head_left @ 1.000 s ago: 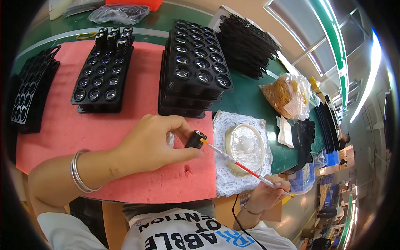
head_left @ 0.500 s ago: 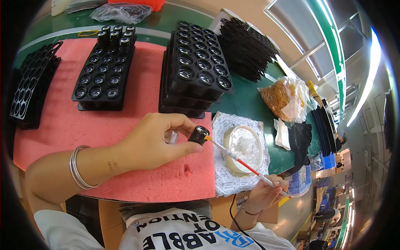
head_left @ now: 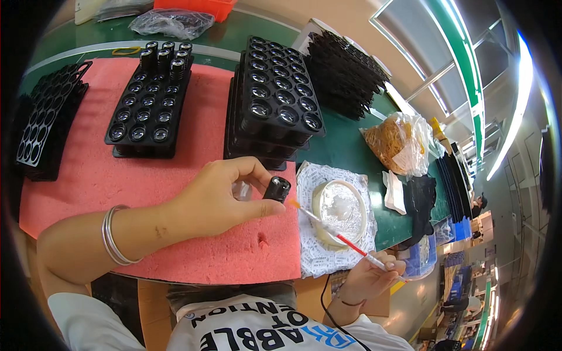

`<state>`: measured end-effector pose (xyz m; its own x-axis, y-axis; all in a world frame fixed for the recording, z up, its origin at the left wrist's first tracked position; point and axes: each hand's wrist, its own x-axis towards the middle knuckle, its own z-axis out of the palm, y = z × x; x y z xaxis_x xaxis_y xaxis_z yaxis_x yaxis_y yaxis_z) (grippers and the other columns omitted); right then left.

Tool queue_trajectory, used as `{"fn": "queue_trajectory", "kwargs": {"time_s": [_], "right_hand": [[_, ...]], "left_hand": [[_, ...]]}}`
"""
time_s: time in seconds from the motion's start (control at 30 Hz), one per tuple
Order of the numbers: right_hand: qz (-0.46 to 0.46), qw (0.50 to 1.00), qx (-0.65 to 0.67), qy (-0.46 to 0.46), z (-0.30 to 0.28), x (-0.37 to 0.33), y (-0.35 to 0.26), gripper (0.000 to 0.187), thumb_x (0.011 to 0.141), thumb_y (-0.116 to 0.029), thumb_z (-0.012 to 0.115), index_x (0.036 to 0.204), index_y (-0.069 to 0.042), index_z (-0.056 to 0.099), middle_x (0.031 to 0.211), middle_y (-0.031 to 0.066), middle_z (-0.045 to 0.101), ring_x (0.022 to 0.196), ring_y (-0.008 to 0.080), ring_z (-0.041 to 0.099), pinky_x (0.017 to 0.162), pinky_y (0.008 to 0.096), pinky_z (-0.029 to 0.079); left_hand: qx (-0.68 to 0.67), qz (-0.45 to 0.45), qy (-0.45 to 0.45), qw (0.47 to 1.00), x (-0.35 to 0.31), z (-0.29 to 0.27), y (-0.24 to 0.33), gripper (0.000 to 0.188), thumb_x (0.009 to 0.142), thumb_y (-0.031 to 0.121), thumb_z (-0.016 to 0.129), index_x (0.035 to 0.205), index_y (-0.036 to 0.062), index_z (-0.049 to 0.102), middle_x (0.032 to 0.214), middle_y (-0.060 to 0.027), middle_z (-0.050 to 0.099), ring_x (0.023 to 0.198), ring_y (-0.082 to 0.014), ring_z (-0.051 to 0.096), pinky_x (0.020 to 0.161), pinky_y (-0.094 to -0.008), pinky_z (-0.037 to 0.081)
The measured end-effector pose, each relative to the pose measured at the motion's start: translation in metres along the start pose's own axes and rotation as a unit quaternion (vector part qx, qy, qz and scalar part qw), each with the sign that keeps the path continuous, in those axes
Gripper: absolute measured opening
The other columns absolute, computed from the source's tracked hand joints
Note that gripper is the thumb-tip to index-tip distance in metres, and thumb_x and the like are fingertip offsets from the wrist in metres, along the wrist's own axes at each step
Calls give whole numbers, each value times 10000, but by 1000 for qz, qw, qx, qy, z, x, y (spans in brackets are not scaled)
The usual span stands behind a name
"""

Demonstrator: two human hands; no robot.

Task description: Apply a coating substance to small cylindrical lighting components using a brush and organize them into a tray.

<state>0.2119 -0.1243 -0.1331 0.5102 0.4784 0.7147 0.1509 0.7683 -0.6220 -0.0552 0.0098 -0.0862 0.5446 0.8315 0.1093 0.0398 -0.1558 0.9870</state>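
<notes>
My left hand (head_left: pixel 225 190) pinches a small black lens barrel (head_left: pixel 277 189) between thumb and fingers, its shiny glass end tilted up and to the right. Something translucent (head_left: pixel 242 191) shows behind the thumb; I cannot make out what it is. In my right hand (head_left: pixel 374 274) is a thin brush (head_left: pixel 345 240) with a red and silver handle and yellowish bristles. The bristle tip sits just right of the barrel and slightly below it, apart from it. Under the brush, a round, pale dish (head_left: pixel 317 206) with a glossy clear surface rests on a printed white sheet (head_left: pixel 313 257).
A pink foam mat (head_left: pixel 205 251) covers the green table. Black trays of lens barrels (head_left: pixel 140 117) and a taller tray stack (head_left: pixel 275 88) stand on it. Empty black trays (head_left: pixel 47 123) lean at left. Farther right are stacked black trays (head_left: pixel 345 73) and a bag of yellowish bands (head_left: pixel 398 143).
The brush tip has come away from the lens barrel's rim, dropping slightly. The barrel has turned a little in my left hand, and my right hand has shifted slightly left.
</notes>
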Motion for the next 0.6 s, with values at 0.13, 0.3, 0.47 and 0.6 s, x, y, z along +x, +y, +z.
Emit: {"fn": "queue_trajectory", "kwargs": {"time_s": [0.13,0.3,0.47,0.6], "right_hand": [[-17,998,-42,-35,7,-4,1,311,908,-349,536,799,-88,404,711,12,497,648,89,482,590,223,378],[-15,999,-47,-16,10,-5,1,297,907,-343,538,822,-83,423,717,15,504,622,89,485,563,214,388],[11,999,-31,3,11,-4,1,278,915,-326,526,860,-69,433,747,19,497,641,88,477,569,213,410],[28,997,62,-28,6,-1,0,186,935,-230,494,890,-54,457,832,19,483,802,109,491,708,247,450]], "left_hand": [[33,-9,0,999,0,0,1,257,723,170,751,872,39,588,775,-9,618,657,-66,513,596,-239,428],[33,-13,5,999,0,0,0,261,714,159,754,873,41,583,770,-5,615,620,-62,484,570,-242,413],[-2,6,-7,1000,0,3,-1,234,742,113,751,874,65,563,687,74,483,579,-1,358,502,-188,293],[-17,-9,-26,999,-1,2,-2,227,757,100,733,913,54,575,691,75,483,579,-4,356,506,-186,295]]}}
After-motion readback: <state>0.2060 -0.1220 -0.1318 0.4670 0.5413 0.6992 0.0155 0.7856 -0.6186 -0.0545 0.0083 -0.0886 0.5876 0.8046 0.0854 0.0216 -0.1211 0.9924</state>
